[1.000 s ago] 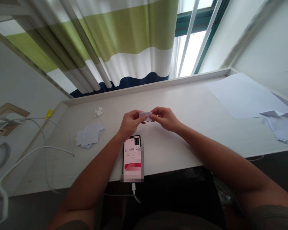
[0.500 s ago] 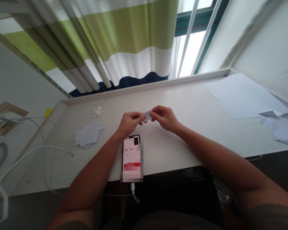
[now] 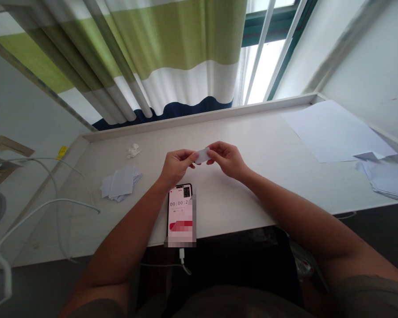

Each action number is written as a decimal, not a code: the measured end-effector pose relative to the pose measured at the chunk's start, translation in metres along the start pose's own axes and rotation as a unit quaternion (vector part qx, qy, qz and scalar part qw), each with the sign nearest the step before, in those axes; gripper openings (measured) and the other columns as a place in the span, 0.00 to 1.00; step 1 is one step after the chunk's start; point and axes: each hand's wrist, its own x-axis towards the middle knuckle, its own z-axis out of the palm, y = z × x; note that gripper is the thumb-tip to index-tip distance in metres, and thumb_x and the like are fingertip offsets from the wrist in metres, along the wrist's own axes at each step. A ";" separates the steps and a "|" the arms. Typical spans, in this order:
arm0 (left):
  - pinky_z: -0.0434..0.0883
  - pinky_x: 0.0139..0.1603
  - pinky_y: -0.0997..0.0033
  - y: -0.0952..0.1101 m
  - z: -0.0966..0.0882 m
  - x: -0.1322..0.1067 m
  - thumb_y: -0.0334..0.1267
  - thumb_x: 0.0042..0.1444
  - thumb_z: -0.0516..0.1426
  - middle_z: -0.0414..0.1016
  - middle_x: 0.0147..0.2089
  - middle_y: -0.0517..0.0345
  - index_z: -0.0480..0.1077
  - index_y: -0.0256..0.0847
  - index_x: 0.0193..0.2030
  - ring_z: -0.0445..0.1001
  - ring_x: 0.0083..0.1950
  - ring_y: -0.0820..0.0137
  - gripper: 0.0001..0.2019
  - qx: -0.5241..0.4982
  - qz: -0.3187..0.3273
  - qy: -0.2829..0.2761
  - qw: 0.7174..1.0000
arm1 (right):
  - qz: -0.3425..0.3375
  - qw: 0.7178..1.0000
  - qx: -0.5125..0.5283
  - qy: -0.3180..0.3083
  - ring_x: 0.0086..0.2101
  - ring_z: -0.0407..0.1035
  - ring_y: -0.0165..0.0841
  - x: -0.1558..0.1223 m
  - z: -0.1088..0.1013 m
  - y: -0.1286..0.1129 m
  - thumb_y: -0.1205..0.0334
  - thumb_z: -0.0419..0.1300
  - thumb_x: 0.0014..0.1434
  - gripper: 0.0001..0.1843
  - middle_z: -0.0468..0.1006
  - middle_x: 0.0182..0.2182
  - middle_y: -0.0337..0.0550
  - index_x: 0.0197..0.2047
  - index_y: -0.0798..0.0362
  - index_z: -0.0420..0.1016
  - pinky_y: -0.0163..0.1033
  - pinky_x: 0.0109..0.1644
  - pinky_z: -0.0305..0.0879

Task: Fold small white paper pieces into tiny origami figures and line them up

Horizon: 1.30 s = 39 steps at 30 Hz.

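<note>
Cables (image 3: pixel 36 207), white and looping, trail over the left end of the desk (image 3: pixel 252 203), at about eight o'clock from the hands. Closer in, at nine o'clock from the left hand (image 3: pixel 175 165), lies a loose stack of small white slips (image 3: pixel 119 184). A crumpled scrap (image 3: pixel 133 150) sits apart from it at ten o'clock. The left hand has its fingers curled in, with thumb and forefinger pinched shut on the left end of a paper slip (image 3: pixel 203 155). That slip is held just above the desk, between the two hands and roughly level. At six o'clock from the left hand a phone (image 3: pixel 181 212) lies flat with its screen lit, and its near end reaches the desk's front edge. The right hand (image 3: pixel 228 159) is curled the same way, thumb and forefinger closed on the slip's right end. A large white sheet (image 3: pixel 331 130) lies at two o'clock from it, and a pile of sheets (image 3: pixel 384 179) at three o'clock.
</note>
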 end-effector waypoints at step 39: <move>0.81 0.39 0.65 0.000 0.001 -0.001 0.53 0.51 0.76 0.86 0.36 0.53 0.81 0.38 0.46 0.86 0.36 0.64 0.24 -0.045 -0.044 -0.024 0.998 | -0.098 0.980 -0.166 -0.056 0.44 0.78 0.39 -0.002 -0.005 -0.005 0.51 0.74 0.64 0.23 0.82 0.46 0.47 0.60 0.47 0.82 0.47 0.47 0.85</move>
